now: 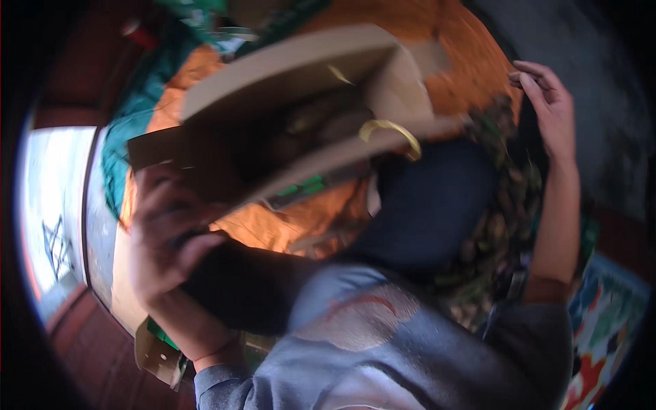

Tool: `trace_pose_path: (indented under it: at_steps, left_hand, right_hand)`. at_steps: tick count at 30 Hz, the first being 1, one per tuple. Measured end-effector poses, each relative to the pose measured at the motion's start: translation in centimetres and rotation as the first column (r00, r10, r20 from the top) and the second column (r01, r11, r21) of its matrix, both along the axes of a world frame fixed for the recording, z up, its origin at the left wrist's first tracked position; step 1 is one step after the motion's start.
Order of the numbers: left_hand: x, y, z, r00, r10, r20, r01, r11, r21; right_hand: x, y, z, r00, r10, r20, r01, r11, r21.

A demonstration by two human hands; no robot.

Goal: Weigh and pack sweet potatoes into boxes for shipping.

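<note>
A tilted brown cardboard box (287, 65) stands above my lap, its inside in shadow with blurred brownish, rounded things (321, 130) in it. My left hand (167, 229) is at the box's near left corner, fingers curled against the cardboard and thumb apart; motion smears it. A yellow curved band (396, 130) shows at the box's near edge. Out to the right, away from the box, my right hand (552, 109) is raised with thumb and fingertips pinched together. Whatever small thing may be between them is too blurred to name.
An orange sheet (471, 48) lies under the box, with teal cloth (126, 150) to its left. Beside my right leg is a heap of brownish and green pieces (502, 219). Another cardboard box (157, 355) is at lower left. A colourful patterned mat (601, 328) lies at lower right.
</note>
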State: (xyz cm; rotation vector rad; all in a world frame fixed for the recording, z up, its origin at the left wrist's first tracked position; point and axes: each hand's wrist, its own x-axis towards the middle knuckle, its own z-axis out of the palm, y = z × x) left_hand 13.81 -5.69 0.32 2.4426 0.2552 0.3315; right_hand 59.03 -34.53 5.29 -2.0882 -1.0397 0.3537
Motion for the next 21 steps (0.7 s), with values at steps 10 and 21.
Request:
trace_pose_path:
  at_steps: [10,21]
  left_hand:
    - [-1.7,-0.3,-1.1,0.807,0.529,0.262,-0.582,0.788,0.200]
    - [-2.5,-1.9,-2.8,0.333,0.902,0.275,-0.781,0.428,-0.455]
  right_hand:
    - [-8.2,-46.7,-31.0,0.725,-0.659,-0.199,0.334,0.590,-0.735]
    - [-14.2,-53.8,-38.0,0.502,-0.830,0.244,0.542,0.082,-0.836]
